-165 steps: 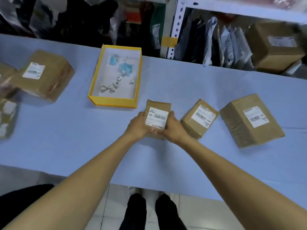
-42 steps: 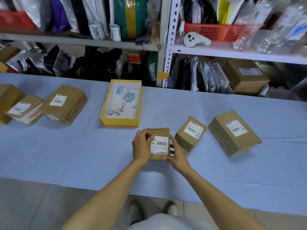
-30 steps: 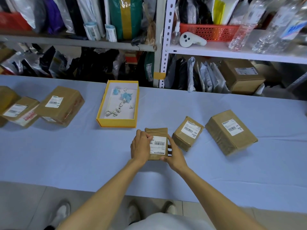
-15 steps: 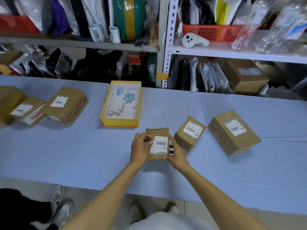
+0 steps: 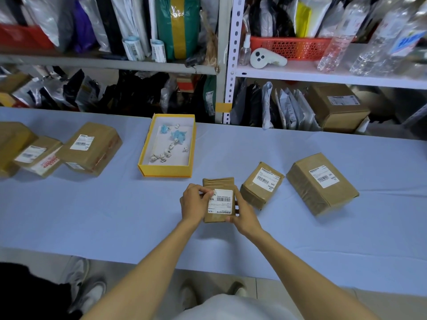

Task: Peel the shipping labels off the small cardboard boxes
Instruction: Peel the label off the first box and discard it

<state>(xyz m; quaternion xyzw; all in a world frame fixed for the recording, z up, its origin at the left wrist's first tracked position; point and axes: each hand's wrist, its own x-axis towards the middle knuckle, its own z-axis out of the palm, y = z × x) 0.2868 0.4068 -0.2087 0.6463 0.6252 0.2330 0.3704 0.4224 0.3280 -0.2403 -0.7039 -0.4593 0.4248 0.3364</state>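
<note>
We note small box (image 5: 218, 183) w/ long axis near-to-far, L hand (image 5: 193, 204) pinching label (image 5: 223, 199) corner, R hand (image 5: 245, 215) fingers gripping its side

Matt cardboard box (image 5: 219, 183) — white paper label (image 5: 223, 200)

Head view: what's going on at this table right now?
A person works on a small cardboard box on the blue table. The left hand pinches the upper-left corner of its shipping label, which is otherwise stuck down; the right hand grips the box's right side. Two more labelled boxes lie to the right, and a yellow tray holds crumpled scraps.
</note>
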